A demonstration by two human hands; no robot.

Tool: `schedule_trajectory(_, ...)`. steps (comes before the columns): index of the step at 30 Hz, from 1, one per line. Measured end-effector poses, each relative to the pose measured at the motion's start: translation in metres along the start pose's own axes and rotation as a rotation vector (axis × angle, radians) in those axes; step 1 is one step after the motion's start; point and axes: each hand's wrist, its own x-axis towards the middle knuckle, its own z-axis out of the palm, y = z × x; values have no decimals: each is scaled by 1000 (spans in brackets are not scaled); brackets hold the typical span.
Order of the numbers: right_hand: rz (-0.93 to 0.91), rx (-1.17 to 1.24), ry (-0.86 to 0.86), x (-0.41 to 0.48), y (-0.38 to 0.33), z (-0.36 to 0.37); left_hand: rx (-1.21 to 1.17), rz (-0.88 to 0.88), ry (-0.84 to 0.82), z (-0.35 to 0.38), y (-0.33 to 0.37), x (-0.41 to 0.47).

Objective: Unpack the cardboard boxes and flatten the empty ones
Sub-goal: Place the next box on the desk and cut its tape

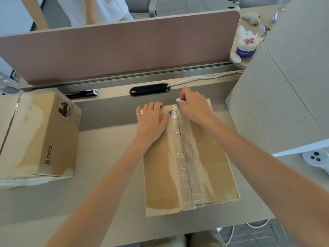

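L hand [151,120] lies palm-down on top of the centre box [213,166], fingers straight & together, reaching to the far edge, thumb out toward the seam. R hand [193,104] is at the far end of that seam w/ fingers curled, pinching a small white cutter [180,100]; thin tip pointing away & left, just over the box's far edge.

Centre box: brown cardboard, sits on the desk [106,175] right in front of the person, long side running away from them. Top flaps closed, meeting down the middle. Clear tape [185,157] runs the full seam, wrinkled & shiny, w/ pale torn patches in the cardboard either side. Contents hidden.

Left box [44,136], near the desk's left edge & well apart from the centre one: brown, "PICO" printed on its side plus a dark label, pale scuffs, flaps shut, contents can't tell. Big pale box [276,104] stands at right, taller, closed.

Behind: pinkish divider panel [124,45], black oval cable port [149,89] w/ a white cable [195,79] leading right. Wipes tub [246,45] past the divider's right end. White controller [316,157] at the right edge.
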Motion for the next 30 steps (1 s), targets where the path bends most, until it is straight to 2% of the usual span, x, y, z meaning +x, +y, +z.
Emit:
schedule_trajectory(6, 71, 128, -74, 6, 4, -6, -56, 49, -15, -5, -7, -3)
schedule_trajectory(12, -42, 46, -236, -4, 25, -22, -118, 159, -72, -10, -8, -11)
schedule_trajectory(18, -222, -240, -297, 9, 33, -47, -250, 23, -100, -12, 5, -4)
schedule_trajectory(22, -277, -244, -373, 16, 37, -47, -280, -49, -106, -12, 8, 1)
schedule_trajectory(30, -403, -223, -352, 23, 31, -44, -291, -61, -111, -13, 8, 1)
